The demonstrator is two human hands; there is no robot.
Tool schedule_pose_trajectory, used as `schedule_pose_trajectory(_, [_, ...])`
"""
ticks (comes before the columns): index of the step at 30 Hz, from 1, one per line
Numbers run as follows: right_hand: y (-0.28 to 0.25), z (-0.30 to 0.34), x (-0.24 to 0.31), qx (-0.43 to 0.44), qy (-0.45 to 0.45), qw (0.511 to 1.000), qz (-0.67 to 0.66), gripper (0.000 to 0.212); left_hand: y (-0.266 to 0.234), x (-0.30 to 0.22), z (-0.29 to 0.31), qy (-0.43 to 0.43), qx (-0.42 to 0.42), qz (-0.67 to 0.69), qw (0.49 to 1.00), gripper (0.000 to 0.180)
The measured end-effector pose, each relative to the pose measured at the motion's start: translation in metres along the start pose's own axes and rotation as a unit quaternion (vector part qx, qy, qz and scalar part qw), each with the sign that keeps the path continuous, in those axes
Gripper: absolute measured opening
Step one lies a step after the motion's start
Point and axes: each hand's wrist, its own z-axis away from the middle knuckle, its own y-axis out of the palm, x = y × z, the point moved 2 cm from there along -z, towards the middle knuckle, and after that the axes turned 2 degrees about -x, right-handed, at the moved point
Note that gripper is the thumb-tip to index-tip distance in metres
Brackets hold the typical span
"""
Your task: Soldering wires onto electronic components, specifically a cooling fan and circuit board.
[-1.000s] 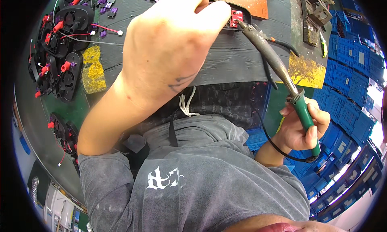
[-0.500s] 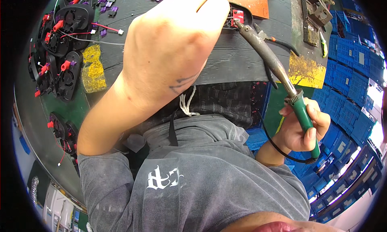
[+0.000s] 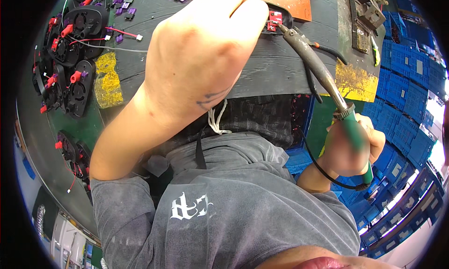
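My right hand (image 3: 350,149) is wrapped round the green handle of a soldering iron (image 3: 322,75); part of that hand is blurred. The iron slants up and left, its tip at the right edge of a small red circuit board (image 3: 275,19). This board sits in a black plastic housing (image 3: 286,17), mostly hidden behind my left hand (image 3: 201,49). My left hand is closed, back toward me, beside the board. Its fingertips and what they hold are hidden. A thin grey wire (image 3: 126,49) runs from the left to behind this hand.
Diagonal cutters (image 3: 329,53) lie just behind the iron. Black housings (image 3: 86,21) with red parts and wires crowd the left, near small purple-and-black pieces (image 3: 124,0). An orange board (image 3: 299,2) and a metal fixture (image 3: 369,16) stand at the back. Blue crates (image 3: 404,68) line the right.
The soldering iron has shifted slightly right, its tip moving from the board's lower part to its right edge. My left hand has moved slightly right.
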Motion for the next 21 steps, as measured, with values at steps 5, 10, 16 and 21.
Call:
schedule_pose_trajectory(5, [0.001, 0.000, 0.001, -0.001, 0.002, 1.000, 0.004, 0.041, 0.004, 0.000, 0.001, 0.031, -0.031, 0.005, 0.999, 0.011])
schedule_pose_trajectory(10, [-0.004, -0.001, -0.002, 0.024, -0.008, 1.000, 0.003, 0.042, 0.005, 0.003, 0.004, 0.060, -0.067, 0.007, 0.996, 0.012])
schedule_pose_trajectory(16, [-0.004, -0.001, -0.001, 0.025, -0.005, 1.000, 0.004, 0.042, 0.008, 0.006, 0.007, 0.094, -0.107, 0.012, 0.990, 0.014])
schedule_pose_trajectory(21, [-0.003, -0.003, -0.001, -0.016, 0.003, 0.999, -0.027, 0.041, 0.006, 0.014, 0.013, 0.125, -0.136, 0.012, 0.983, 0.016])
